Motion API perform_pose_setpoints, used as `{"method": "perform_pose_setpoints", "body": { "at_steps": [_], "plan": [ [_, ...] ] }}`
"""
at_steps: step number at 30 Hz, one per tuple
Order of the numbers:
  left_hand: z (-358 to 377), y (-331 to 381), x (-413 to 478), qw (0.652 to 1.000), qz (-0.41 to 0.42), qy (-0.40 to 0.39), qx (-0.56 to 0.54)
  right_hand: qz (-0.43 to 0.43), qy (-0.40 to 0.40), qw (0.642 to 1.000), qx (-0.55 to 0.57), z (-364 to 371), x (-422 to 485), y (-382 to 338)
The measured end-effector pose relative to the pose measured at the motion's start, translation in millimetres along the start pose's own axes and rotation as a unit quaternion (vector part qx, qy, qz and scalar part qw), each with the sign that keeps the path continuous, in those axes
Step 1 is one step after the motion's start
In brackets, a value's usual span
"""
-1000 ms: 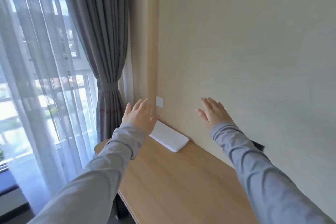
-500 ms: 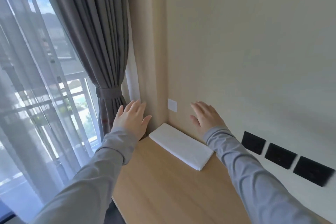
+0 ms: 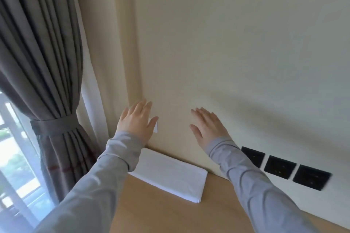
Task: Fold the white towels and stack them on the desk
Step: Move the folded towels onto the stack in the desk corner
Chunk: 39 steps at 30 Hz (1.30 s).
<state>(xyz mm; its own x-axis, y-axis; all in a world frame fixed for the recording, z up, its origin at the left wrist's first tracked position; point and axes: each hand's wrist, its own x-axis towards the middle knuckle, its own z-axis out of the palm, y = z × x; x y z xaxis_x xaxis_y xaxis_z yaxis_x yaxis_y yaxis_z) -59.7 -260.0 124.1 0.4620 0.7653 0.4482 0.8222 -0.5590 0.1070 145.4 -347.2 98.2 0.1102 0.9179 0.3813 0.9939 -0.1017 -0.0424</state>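
Now both hands, left [image 3: 136, 121] and right [image 3: 208, 126], raised, fingers straight, grasping nothing; folded towel [image 3: 170, 175] on desk [image 3: 170, 212] by wall.

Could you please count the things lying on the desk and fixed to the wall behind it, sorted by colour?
White, on the desk: folded white towel: 1
White, on the wall: small white wall plate, partly hidden behind the left hand: 1
Black, on the wall: black wall plates: 3
Total: 5
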Motion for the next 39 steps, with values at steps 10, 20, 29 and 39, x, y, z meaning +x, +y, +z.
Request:
{"method": "perform_pose_setpoints", "body": {
  "at_steps": [10,20,29,39],
  "plan": [
    [57.6,-94.4,84.5,0.994,0.083,-0.039,-0.056,0.152,0.021,0.988,-0.036,35.3,65.6,-55.3],
    [166.2,-116.1,72.6,0.967,0.093,-0.190,-0.142,0.256,-0.033,0.966,0.020,110.2,41.5,-59.7],
    [283.2,-137.0,3.2,0.877,-0.162,-0.397,-0.218,0.445,-0.170,0.850,0.224,243.8,-34.7,-77.1],
    [355.9,-154.1,-11.0,0.701,-0.484,-0.388,-0.351,0.685,-0.058,0.566,0.455,312.1,-65.4,-83.5]
  ]
}}
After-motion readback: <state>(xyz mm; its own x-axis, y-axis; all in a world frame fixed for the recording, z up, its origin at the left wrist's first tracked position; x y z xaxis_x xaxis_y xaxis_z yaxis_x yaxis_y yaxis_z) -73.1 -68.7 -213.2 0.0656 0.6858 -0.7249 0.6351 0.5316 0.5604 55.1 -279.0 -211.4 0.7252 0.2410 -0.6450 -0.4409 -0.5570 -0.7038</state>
